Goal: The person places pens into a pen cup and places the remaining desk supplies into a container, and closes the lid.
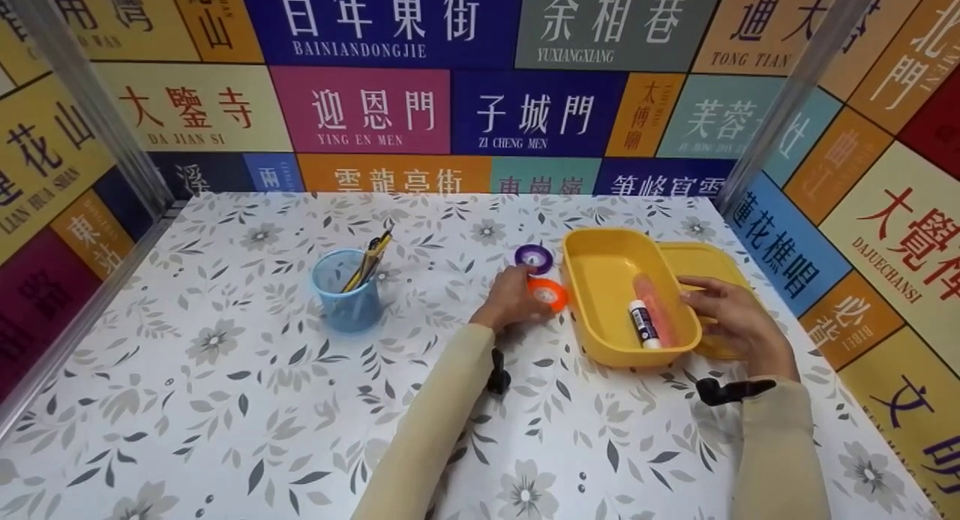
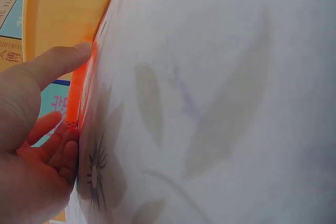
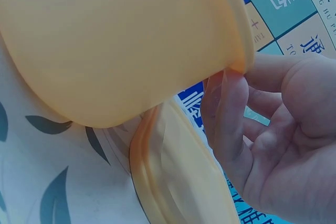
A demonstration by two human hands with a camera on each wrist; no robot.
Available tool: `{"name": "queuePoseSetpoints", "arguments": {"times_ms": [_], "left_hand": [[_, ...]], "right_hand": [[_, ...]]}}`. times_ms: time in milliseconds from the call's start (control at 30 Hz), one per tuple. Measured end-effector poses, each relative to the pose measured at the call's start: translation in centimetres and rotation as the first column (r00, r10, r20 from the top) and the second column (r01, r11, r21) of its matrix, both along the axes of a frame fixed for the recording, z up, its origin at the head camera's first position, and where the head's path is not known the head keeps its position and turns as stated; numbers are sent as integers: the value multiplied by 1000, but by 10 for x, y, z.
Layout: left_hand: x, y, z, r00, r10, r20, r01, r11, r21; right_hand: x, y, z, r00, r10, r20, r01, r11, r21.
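My left hand (image 1: 514,299) is at the orange tape roll (image 1: 549,295), which lies flat on the table beside the yellow box (image 1: 596,340). In the left wrist view the thumb and fingers hold opposite edges of the orange tape roll (image 2: 77,95). A purple tape roll (image 1: 533,259) lies just beyond the fingers. On the box's other side, my right hand (image 1: 731,317) pinches its rim; the right wrist view shows thumb and fingers at the edge of the yellow box (image 3: 131,40). Inside the box lie a white and black glue stick (image 1: 643,325) and a pinkish strip (image 1: 656,306).
A yellow lid (image 1: 709,261) lies to the right of the box, partly under the right hand. A translucent blue cup (image 1: 349,302) with pencils (image 1: 369,261) stands at the left on the flowered tablecloth (image 1: 225,415). Printed sign panels (image 1: 360,111) wall in the table's back and sides.
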State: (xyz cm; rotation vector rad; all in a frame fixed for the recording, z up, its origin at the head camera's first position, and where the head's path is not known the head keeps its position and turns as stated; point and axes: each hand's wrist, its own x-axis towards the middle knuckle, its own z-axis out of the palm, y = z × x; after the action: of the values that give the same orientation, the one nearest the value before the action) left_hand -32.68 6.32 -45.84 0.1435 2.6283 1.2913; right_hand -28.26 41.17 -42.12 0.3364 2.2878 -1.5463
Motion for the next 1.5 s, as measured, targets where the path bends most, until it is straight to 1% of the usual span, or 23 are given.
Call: {"name": "queuePoseSetpoints", "arguments": {"times_ms": [233,333,433,533,633,700,767,933,1033,1133,1200,1300,1367,1500], "left_hand": [[-1,-6,5,1000,5,6,-6,999,46],[-1,-7,7,999,33,43,-37,993,116],[1,-6,10,997,48,60,-60,973,224],[2,-5,16,998,39,54,-54,948,314],[3,-5,22,997,32,71,-56,927,370],[3,-7,24,996,39,79,-67,914,399],[2,-10,25,996,48,69,-72,913,402],[0,-19,24,997,81,16,-81,916,393],[1,-20,25,997,82,-2,-73,899,431],[4,-18,27,998,57,-35,-33,880,474],[6,-15,29,998,35,-45,-9,872,489],[10,-9,33,999,10,-45,13,871,491],[12,-4,36,999,1,-40,18,875,484],[16,3,40,998,-13,-62,42,870,491]], "right_hand": [[0,-1,3,1000,-17,-12,17,1000,-10],[0,-2,3,1000,-20,-6,20,1000,-11],[0,-1,4,1000,-25,0,25,1000,-14],[1,-1,4,1000,-27,12,27,999,-19],[1,-2,4,999,-29,23,29,999,-20],[1,-3,4,999,-29,26,30,999,-18],[0,-3,4,999,-29,25,29,999,-18],[-1,-2,4,1000,-19,22,19,1000,-1],[-1,0,4,1000,-8,14,8,1000,10],[0,1,3,1000,-7,7,7,1000,10],[1,1,2,1000,-10,7,10,1000,11],[1,0,1,1000,-20,17,20,1000,-3],[1,0,1,999,-25,25,25,1000,-9],[0,-1,0,1000,-14,19,14,1000,-8]]}}
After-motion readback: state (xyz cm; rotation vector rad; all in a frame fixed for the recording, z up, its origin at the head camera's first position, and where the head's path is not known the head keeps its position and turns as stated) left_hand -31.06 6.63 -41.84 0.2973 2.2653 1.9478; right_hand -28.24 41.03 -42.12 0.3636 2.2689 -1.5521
